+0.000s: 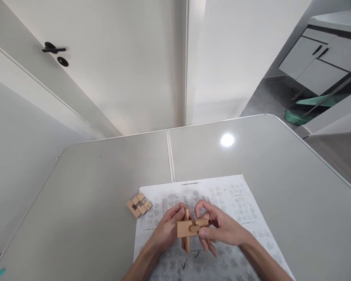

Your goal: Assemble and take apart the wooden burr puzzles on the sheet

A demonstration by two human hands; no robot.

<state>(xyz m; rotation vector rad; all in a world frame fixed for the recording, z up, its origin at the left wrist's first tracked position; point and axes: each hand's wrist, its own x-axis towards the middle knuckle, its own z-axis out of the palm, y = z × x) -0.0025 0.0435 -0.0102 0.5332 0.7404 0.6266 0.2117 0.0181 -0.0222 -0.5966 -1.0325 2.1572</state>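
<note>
Interlocking wooden puzzle pieces (182,229) are held between my two hands above a printed sheet (248,195). One notched piece lies crosswise over an upright one, and a rounded gap shows near its middle. My left hand (169,230) is closed around the left side of the pieces. With thumb and fingers, my right hand (222,225) pinches the right end of the crosswise piece; its lower fingers hang partly behind. A second wooden puzzle (139,205), made of several joined blocks, rests at the sheet's upper left corner.
The grey table (105,175) has a pale seam down its middle and a bright light reflection at the back right. A white door with a black handle (53,48) stands beyond it. White cabinets (312,58) and a green object (295,117) are at the far right.
</note>
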